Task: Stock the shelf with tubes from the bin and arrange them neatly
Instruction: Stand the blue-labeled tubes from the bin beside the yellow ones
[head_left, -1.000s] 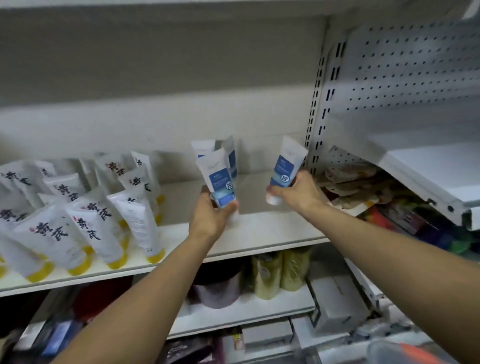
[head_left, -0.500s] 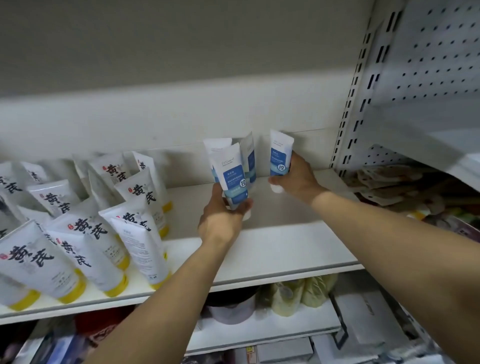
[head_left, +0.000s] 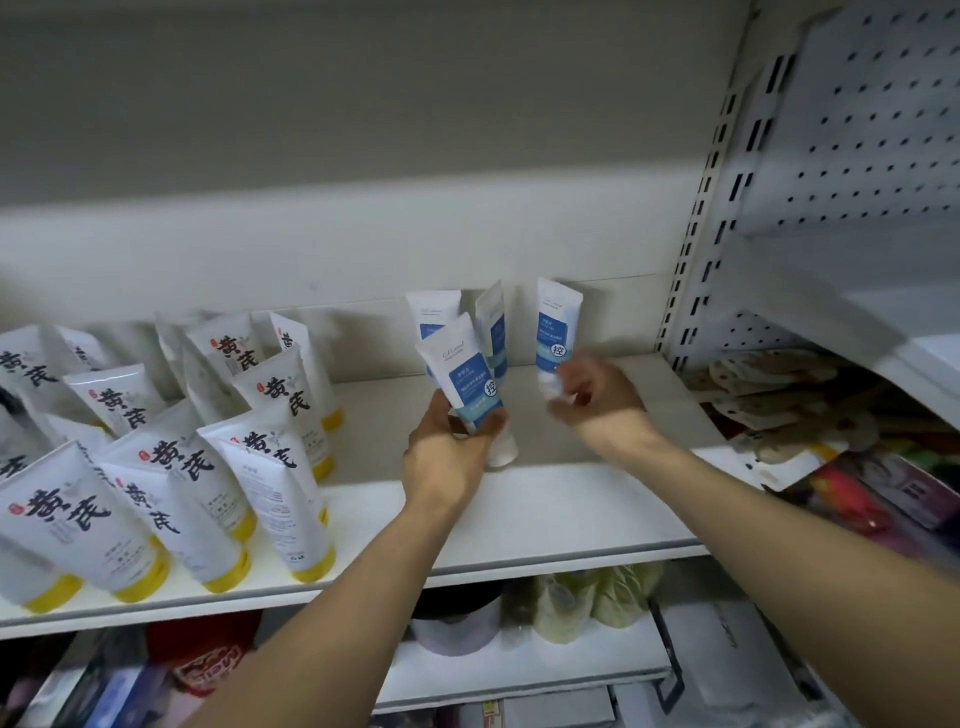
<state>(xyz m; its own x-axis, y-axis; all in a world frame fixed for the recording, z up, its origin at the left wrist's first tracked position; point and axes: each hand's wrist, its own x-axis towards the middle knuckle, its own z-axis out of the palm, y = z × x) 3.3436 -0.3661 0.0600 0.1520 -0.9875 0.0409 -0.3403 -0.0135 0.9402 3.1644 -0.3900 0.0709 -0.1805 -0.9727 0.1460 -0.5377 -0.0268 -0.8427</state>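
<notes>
My left hand (head_left: 447, 457) grips a white tube with a blue label (head_left: 467, 376), cap down, just above the white shelf (head_left: 545, 509). Two more blue-label tubes (head_left: 493, 325) stand behind it against the back wall. A further blue-label tube (head_left: 556, 330) stands upright on its cap to the right. My right hand (head_left: 597, 397) is blurred just in front of that tube's base, fingers spread, no longer wrapped around it.
Several white tubes with yellow caps and black lettering (head_left: 171, 441) crowd the shelf's left half. A perforated metal upright (head_left: 711, 208) bounds the shelf on the right, with packets (head_left: 779, 400) beyond it. Lower shelves hold jars and boxes (head_left: 519, 613).
My right hand set its tube upright by the back wall and let go, fingers opening. My left hand kept its tube and shifted slightly toward the shelf.
</notes>
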